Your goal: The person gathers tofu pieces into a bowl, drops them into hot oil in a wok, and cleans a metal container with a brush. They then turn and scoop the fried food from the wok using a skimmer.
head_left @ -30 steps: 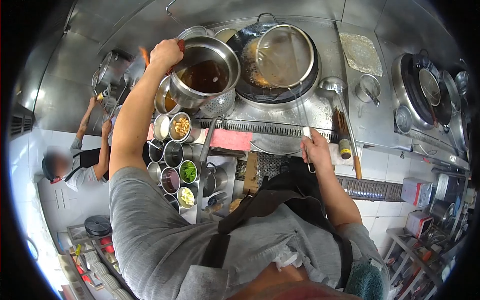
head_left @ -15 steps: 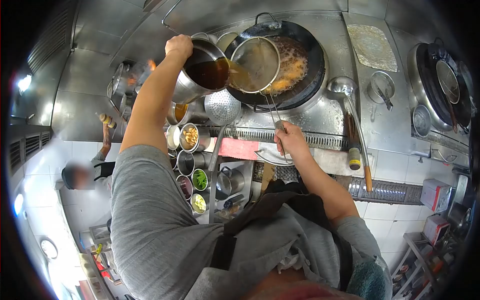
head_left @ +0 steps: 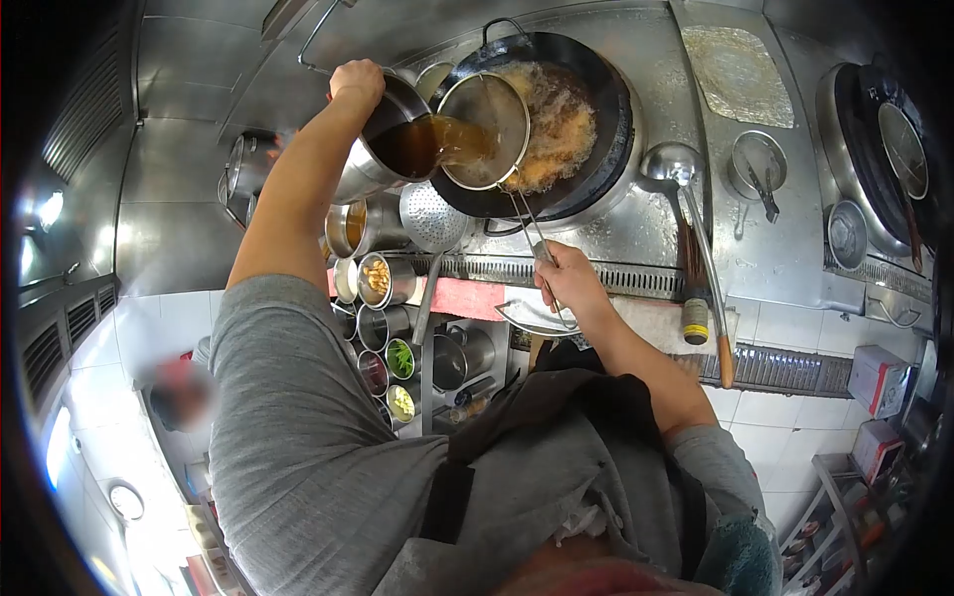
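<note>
My left hand (head_left: 356,81) is closed on the handle of a steel pot (head_left: 363,177), which is tilted to the right. Brown liquid (head_left: 462,139) pours from its rim into a round mesh strainer (head_left: 484,114). My right hand (head_left: 568,278) grips the strainer's wire handle and holds the mesh over the left part of a black wok (head_left: 608,149). Inside the wok, golden-brown food (head_left: 564,144) bubbles in liquid. Below the pot, a perforated skimmer (head_left: 432,217) lies beside the wok.
Small steel containers hold nuts (head_left: 377,277), green pieces (head_left: 400,359) and pale pieces (head_left: 400,402). Right of the wok are a ladle (head_left: 676,164), a brush (head_left: 695,320) and a steel cup (head_left: 757,164). Another wok (head_left: 874,159) stands far right. A person's blurred head (head_left: 181,393) shows at left.
The pot has gone from nearly level to tilted, and liquid now flows from it. The strainer has moved left to meet the stream. The other person's arms have left the view.
</note>
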Tool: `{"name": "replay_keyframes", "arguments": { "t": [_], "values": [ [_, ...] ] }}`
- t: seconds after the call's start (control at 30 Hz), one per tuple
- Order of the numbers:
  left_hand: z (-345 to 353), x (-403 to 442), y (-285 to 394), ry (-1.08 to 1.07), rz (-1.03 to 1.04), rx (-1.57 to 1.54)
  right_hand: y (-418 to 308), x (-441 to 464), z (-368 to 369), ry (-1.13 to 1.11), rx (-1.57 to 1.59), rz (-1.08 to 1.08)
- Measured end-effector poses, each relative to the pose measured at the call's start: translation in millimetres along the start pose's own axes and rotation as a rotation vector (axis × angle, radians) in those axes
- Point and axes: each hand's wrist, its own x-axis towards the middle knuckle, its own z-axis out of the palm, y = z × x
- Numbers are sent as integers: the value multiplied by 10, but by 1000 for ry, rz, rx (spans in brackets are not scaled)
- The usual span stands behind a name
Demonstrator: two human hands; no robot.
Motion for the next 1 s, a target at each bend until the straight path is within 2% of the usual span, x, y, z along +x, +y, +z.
{"name": "replay_keyframes", "arguments": {
  "t": [0.23, 0.37, 0.5, 0.67, 0.83, 0.87, 0.97, 1.0],
  "values": [
    [-262, 37, 296, 40, 66, 123, 56, -55, -22, 11, 66, 12],
    [-142, 245, 414, 37, 51, 159, 29, -139, 4, 47, 50, 0],
    [-315, 64, 532, 26, 54, 208, 150, -166, 22, 60, 70, 5],
    [-185, -56, 315, 74, 61, 177, 209, -227, 85, 57, 85, -26],
    [-18, -678, -302, 67, -185, -139, 54, -381, 112, 37, 89, -18],
    [100, -814, -442, 64, -221, -161, -17, -402, 82, 42, 107, -25],
    [725, -1218, -781, 231, -374, -357, -252, -463, -125, 47, 54, -43],
    [826, -1420, -830, 222, -409, -370, -431, -516, -195, 122, 35, -46]
  ]
}}
